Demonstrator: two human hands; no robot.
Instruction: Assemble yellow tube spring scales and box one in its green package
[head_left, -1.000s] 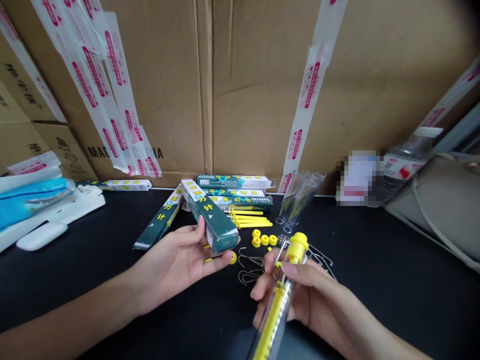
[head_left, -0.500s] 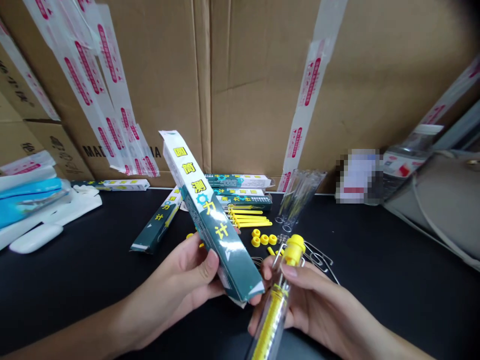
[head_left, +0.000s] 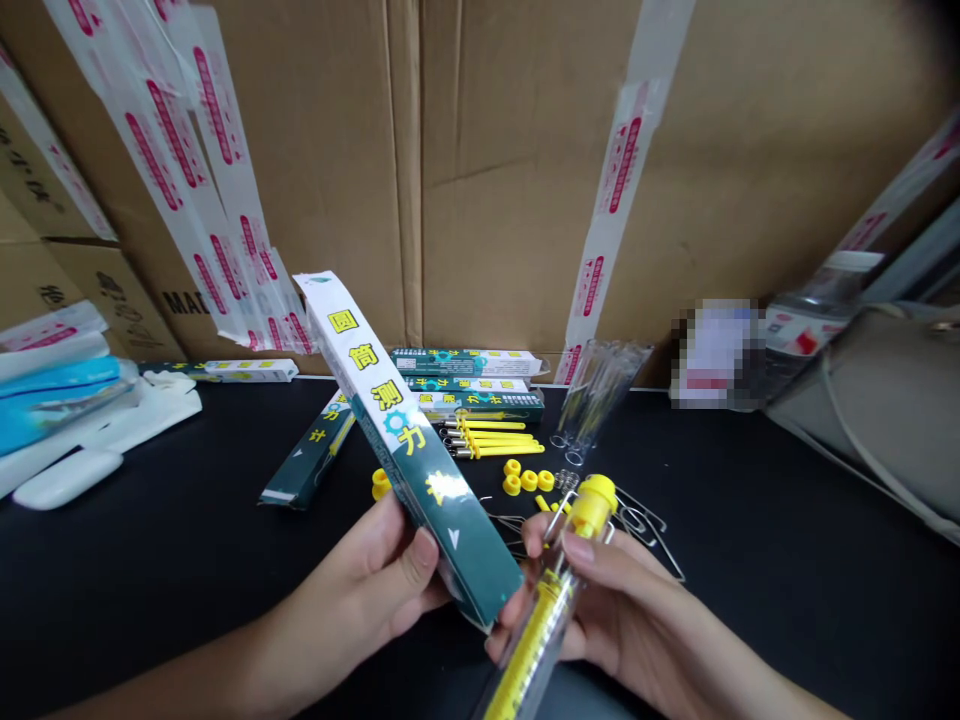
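Grips: left hand (head_left: 352,610) clasping green-and-white carton (head_left: 409,450) | right hand (head_left: 615,610) clasping clear yellow-capped tube (head_left: 544,600) | tube's lower end running out of frame

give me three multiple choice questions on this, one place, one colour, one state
1. Where do the yellow rods lie? A on the black tabletop, B on the cardboard carton, C in a blue packet.
2. What colour is the cap on the clear tube in the right hand? A red, B blue, C yellow.
3. How is the green-and-white box in the left hand? A lying flat, B held up tilted, C standing upright.

1 A, resting behind the hands. 2 C, plainly yellow. 3 B, slanting up from the hand.
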